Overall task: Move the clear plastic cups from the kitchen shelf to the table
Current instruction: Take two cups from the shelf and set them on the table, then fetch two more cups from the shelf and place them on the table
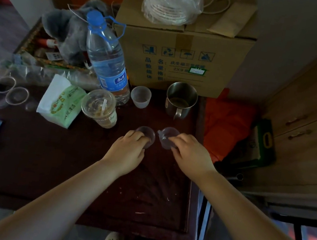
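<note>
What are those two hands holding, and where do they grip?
Each hand grips one clear plastic cup by its side wall: the left hand holds the left cup, the right hand the right cup, low over the dark table.

Dim, murky pic — soft focus, fisheye warp at edges.

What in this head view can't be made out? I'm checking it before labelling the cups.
- Head view: left hand covers the near side of one clear cup; its grip is hidden.
- Right hand covers part of the other clear cup; whether either touches the table is unclear.
- Cardboard box print is blurred.
- Bagged paper cups are cut off by the top edge.
</note>
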